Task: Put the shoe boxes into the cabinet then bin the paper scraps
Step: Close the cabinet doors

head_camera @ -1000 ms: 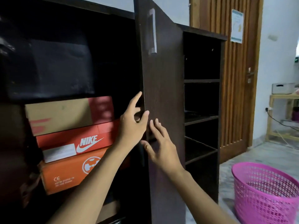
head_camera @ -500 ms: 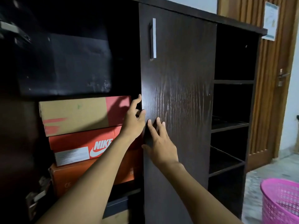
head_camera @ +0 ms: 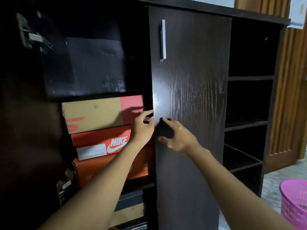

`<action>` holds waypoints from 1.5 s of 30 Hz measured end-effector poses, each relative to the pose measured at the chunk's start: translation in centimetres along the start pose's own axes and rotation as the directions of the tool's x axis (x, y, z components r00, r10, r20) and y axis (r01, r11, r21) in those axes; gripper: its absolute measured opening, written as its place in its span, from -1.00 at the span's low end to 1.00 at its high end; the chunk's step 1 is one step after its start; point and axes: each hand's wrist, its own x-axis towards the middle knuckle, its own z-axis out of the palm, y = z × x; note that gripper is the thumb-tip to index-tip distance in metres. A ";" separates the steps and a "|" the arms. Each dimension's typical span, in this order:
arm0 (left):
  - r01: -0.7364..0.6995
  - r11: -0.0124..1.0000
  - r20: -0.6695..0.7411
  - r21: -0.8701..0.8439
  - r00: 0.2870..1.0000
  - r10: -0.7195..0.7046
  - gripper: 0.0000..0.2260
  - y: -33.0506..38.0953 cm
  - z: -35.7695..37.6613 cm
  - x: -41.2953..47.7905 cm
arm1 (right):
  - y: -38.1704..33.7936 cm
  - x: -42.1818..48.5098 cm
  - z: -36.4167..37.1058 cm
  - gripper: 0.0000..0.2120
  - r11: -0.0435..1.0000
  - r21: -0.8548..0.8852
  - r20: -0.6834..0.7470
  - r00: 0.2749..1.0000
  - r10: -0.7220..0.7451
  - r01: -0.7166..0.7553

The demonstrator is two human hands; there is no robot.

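Observation:
Three shoe boxes are stacked inside the dark cabinet: a tan and red box [head_camera: 93, 113] on top, a red Nike box [head_camera: 99, 138] under it, and an orange box [head_camera: 99, 170] at the bottom. Another box [head_camera: 131, 206] lies on the shelf below. The right cabinet door [head_camera: 191, 72] stands almost flush with the front. My left hand [head_camera: 142, 128] pinches the door's left edge in front of the boxes. My right hand [head_camera: 177, 136] rests on the door face with loosely bent fingers. No paper scraps are in view.
A pink mesh basket [head_camera: 294, 201] stands on the floor at the lower right. Open dark shelves [head_camera: 249, 125] fill the cabinet's right side. A slatted wooden door [head_camera: 285, 97] is behind it. Metal hinges [head_camera: 33, 37] show on the cabinet's left side.
The cabinet door has swung from edge-on to nearly flat against the front. Both hands stayed on it, the right fingers now bent. My view has turned left, so the basket sits at the edge.

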 end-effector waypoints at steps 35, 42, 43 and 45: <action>-0.015 0.798 -0.445 0.603 0.824 0.351 -0.68 20.6 -24.2 -22.6 | -19.6 -17.5 0.3 -0.60 0.468 0.786 -0.005 0.762 -0.648 0.403; -0.169 0.866 -0.206 0.471 0.933 0.294 -0.62 18.2 -17.2 -17.4 | -13.6 -17.3 0.1 -0.43 0.428 0.764 -0.199 0.807 -0.556 0.483; -0.191 0.859 -0.166 0.475 0.939 0.300 -0.59 17.6 -16.2 -16.5 | -12.4 -16.9 -0.2 -0.42 0.448 0.747 -0.212 0.815 -0.539 0.491; -0.222 0.858 -0.094 0.463 0.950 0.297 -0.57 16.4 -14.5 -14.9 | -10.2 -15.8 -0.5 -0.39 0.504 0.690 -0.241 0.822 -0.516 0.519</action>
